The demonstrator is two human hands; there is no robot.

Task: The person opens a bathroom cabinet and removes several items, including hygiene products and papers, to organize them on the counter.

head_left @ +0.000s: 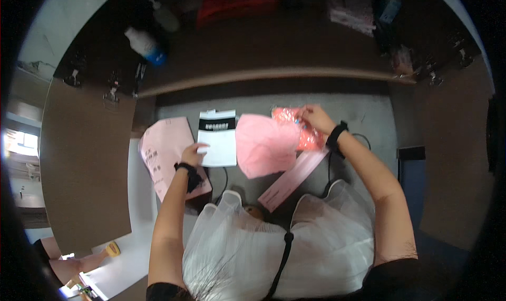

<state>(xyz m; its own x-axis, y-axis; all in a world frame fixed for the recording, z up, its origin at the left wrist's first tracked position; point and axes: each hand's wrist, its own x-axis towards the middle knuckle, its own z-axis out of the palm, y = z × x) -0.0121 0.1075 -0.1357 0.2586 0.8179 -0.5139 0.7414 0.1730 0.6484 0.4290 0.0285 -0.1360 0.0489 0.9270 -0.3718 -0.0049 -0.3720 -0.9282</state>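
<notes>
the packet [217, 151] is black-banded white, the cloth [265, 145] pink, the pouch [312, 139] perhaps orange-red.

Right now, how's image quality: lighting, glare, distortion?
Head view: strong fisheye bend, the shelf edge bowing, corners black; head view: upper cabinet dim, the white-and-blue bottle in there soft; head view: window at far left blown out; head view: glare specks on the orange packet under the right hand.
</notes>
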